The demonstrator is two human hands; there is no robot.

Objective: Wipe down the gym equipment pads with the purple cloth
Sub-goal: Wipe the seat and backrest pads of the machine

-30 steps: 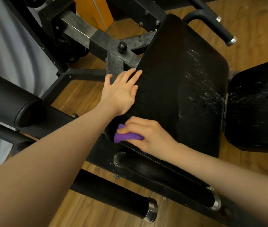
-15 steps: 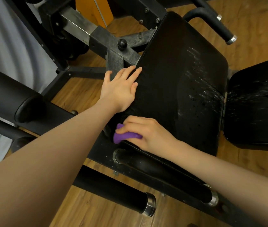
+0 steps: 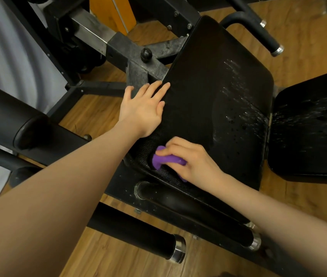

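Two hands on one pad: I see my left hand (image 3: pixel 143 112) lying flat, fingers straight, on the left edge of the seat pad (image 3: pixel 214 100), and my right hand (image 3: pixel 190 160) at its near corner.
Grip: my right fingers curl over the bunched purple cloth (image 3: pixel 163 159) and press it onto the pad; my left hand holds nothing.
Cloth position: at the near left corner of the pad, just below my left palm, close to it but apart.
Unwiped area: white droplets (image 3: pixel 244 108) streak the pad's right side, up and to the right of the cloth, and carry on across the second pad (image 3: pixel 310 126) beyond the gap.
Long axis: the pad runs away from me, tilting up to the right.
Nearer hand: the right, I judge, so the stroke should sweep rightwards along that axis.
Risk: I would guess the bunched cloth covers only a narrow strip per pass.
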